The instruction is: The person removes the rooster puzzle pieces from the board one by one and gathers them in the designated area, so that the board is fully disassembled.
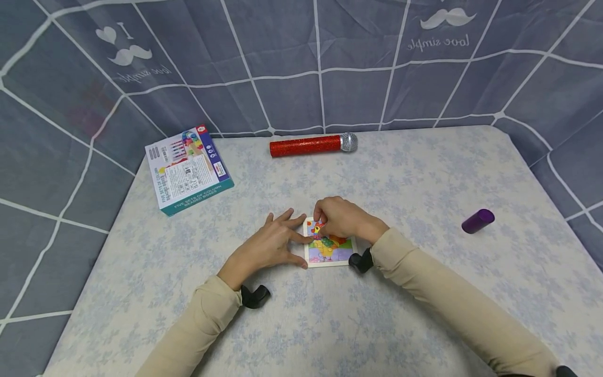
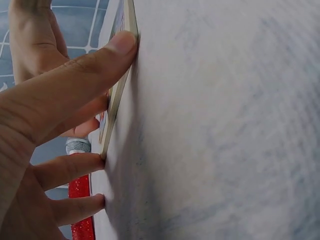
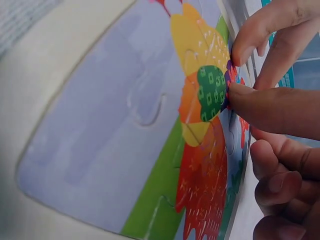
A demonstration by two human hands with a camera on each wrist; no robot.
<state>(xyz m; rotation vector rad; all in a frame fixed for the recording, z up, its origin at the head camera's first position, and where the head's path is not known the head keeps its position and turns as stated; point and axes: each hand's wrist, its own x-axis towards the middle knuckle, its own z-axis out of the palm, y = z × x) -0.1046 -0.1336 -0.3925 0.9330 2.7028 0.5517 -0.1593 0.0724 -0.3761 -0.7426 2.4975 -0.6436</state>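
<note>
A small jigsaw puzzle (image 1: 330,255) in a white frame lies flat on the table, its pieces showing a colourful bird. My left hand (image 1: 268,243) spreads its fingers along the left side. In the left wrist view its thumb (image 2: 95,65) rests against the frame edge (image 2: 116,97); the index finger reaches onto the picture. From the right, my right hand (image 1: 348,217) bends over the puzzle. Its thumb (image 3: 270,106) and index finger pinch a bright puzzle piece (image 3: 231,75) near the bird's head, partly hidden by the fingers. The other right fingers are curled.
A red glittery microphone (image 1: 306,146) lies at the back. To the back left is a toy box (image 1: 188,170) with a teal side. A purple cylinder (image 1: 478,221) lies at the right. Grid-patterned cloth (image 1: 282,47) hangs behind the table.
</note>
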